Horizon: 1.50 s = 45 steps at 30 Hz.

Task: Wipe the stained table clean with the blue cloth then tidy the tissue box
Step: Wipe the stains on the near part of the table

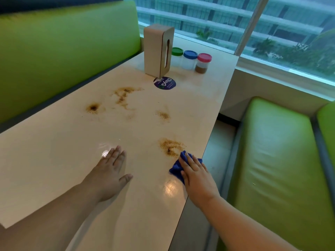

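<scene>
Well, the table fills most of my view, and none of its brown stains looks wiped yet. The green seat sits below its right edge, at 3 o'clock. The tissue box stands on end at 12 o'clock, at the far end, one corner over a round dark sticker. Tall and narrow like that, I judge a wide stroke clipping it would tip it.

The left hand lies flat on bare tabletop at 6 o'clock, fingers straight, holding nothing. The right hand, at 4 o'clock, presses flat with straight fingers on the blue cloth, which is bunched at the table's right edge.

The nearest stain lies just beside the cloth, at its 11 o'clock. It looks grainy, so my worry is that a stroke toward 3 o'clock sweeps it off the edge onto floor or seat. A bunched cloth may also smear rather than lift. Three lidded jars, at the box's 3 o'clock, could topple with it.
</scene>
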Tool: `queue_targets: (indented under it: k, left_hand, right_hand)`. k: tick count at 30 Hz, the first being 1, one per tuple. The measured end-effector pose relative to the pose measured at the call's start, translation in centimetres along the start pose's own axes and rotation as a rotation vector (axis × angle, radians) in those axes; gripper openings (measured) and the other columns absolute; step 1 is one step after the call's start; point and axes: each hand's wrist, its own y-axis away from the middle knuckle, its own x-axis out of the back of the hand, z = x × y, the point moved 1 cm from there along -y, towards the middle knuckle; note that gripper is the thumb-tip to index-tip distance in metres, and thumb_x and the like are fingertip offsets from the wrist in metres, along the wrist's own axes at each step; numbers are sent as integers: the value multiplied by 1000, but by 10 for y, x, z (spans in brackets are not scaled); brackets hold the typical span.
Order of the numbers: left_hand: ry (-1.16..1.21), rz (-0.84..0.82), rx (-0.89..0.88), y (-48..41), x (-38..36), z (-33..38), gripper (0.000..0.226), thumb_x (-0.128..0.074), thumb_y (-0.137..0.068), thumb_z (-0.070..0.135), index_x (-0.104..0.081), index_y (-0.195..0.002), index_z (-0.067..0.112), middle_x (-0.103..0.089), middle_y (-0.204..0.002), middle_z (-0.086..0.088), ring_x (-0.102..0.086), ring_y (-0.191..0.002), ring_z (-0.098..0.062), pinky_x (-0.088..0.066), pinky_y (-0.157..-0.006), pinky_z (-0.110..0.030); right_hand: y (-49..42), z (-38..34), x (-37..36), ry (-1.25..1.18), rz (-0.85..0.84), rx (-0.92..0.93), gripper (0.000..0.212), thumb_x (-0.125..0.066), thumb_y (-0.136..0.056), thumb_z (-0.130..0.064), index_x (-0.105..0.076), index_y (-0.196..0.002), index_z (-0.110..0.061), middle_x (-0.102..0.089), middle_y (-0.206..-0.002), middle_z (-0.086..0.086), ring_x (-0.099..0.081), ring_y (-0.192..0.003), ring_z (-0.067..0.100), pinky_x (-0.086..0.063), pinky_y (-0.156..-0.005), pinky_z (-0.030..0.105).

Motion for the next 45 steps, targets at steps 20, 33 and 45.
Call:
queue_targets:
  k: [20, 33, 45]
  left_hand:
    - [85, 57, 110, -3, 5, 16, 81, -41, -91, 52, -2, -151, 16, 12, -158, 0, 11, -146, -14, -3, -119, -29]
    - [166, -17, 373, -21, 14, 52, 86, -37, -91, 58, 9, -150, 15, 22, -156, -3, 13, -146, -19, -5, -118, -37]
    - [141, -72, 367, -20, 16, 49, 89, -38, -90, 60, 13, -149, 17, 24, -156, -1, 13, -145, -18, -5, -117, -34]
  right_hand:
    - [-71, 33, 21, 20, -89, 96, 52, -25, -104, -26, -5, -151, -30, 8, -157, -11, 12, -145, 11, 10, -115, 33]
    - [-99, 58, 26, -26, -171, 440, 61, -2, -89, -42, -13, -149, -40, 7, -153, -22, 16, -140, 1, 11, -116, 30]
    - [-111, 67, 35, 10, -249, 552, 57, -4, -84, -54, -6, -141, -52, 4, -151, -26, 15, -141, 3, 19, -109, 27]
